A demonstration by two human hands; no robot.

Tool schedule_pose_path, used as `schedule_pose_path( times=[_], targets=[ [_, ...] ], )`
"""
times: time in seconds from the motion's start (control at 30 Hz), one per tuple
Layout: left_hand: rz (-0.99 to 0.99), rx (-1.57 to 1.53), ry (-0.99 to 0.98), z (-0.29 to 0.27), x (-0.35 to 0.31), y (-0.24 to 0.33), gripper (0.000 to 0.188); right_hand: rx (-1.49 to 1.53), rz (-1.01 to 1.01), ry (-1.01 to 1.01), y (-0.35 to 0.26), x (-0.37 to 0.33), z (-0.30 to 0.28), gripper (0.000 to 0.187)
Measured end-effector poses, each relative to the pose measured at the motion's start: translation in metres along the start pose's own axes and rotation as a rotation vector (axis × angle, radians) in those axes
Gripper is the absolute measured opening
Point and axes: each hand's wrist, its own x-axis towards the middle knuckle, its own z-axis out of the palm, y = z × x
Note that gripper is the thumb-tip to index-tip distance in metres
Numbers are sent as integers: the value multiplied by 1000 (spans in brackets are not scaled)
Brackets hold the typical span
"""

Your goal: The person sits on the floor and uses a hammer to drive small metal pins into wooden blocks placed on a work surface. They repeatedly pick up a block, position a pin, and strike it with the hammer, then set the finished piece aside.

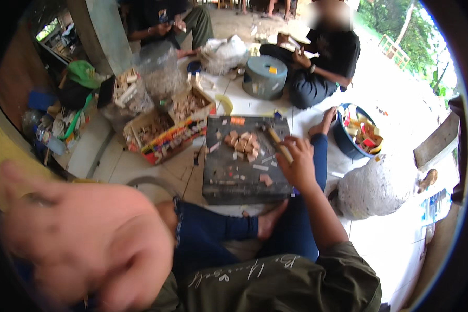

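My right hand [299, 161] is closed around the wooden handle of a hammer [276, 140]. The hammer's dark head lies over the right part of a low black work block [229, 182] in front of my crossed legs. A heap of small reddish-brown wooden pieces [243, 145] sits on the block, left of the hammer. Scattered paper scraps and another small brown piece [265, 180] lie near it. My left hand [104, 234] is raised close to the camera at the lower left. It is blurred, but its fingers look apart, and nothing shows in it.
Left of the block stands a divided box [177, 139] full of wooden pieces. A blue tub [348, 145] of colourful scraps and a stuffed white sack [374, 187] are at the right. Beyond the block, a grey-green drum [265, 78] stands beside a seated person [322, 57]; another person [158, 26] sits farther left.
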Motion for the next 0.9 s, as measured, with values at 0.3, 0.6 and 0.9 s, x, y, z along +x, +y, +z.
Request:
schedule_pose_path(
  times=[0.3, 0.6, 0.9],
  targets=[
    [-616, -151, -1285, -32, -207, -8, 57, -457, -33, -333, 40, 34, 76, 25],
    [-637, 0, -1447, -51, -266, 6, 62, -558, 28, -358, 39, 47, 102, 18],
    [-722, 17, -1470, -50, -265, 6, 54, -205, 203, -307, 51, 48, 81, 14]
  ],
)
